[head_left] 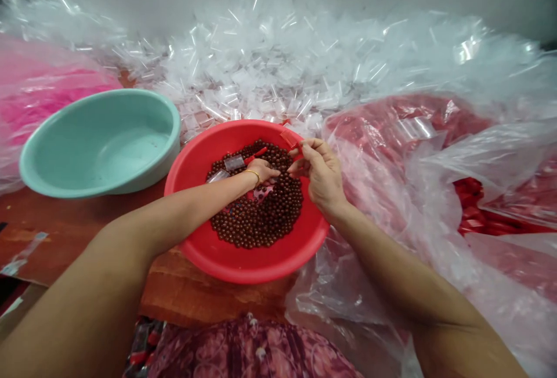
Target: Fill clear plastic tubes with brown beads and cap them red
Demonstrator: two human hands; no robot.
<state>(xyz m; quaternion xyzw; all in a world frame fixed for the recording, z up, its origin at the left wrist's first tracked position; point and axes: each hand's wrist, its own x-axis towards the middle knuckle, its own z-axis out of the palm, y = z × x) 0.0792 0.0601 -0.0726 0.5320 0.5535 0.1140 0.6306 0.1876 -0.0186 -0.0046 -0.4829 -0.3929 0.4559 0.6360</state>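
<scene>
A red basin [243, 271] holds many shiny brown beads [261, 221]. My left hand [262, 172], with a gold bracelet at the wrist, is over the beads with its fingers drawn together. What they hold, if anything, is hidden. At the basin's right side, my right hand [321, 175] pinches a small flat red plastic piece [289, 138] between thumb and fingers. A clear plastic tube [234, 162] lies on the beads beside a slim red piece [256, 155] near my left hand. Another clear piece [217, 177] rests by the basin's left wall.
A pale green basin [100, 140] stands at the left on the reddish-brown table [204, 291]. Behind is a heap of clear plastic tubes [270, 59]. Clear bags of red pieces [472, 207] crowd the right, and a bag of pink pieces [56, 94] sits far left.
</scene>
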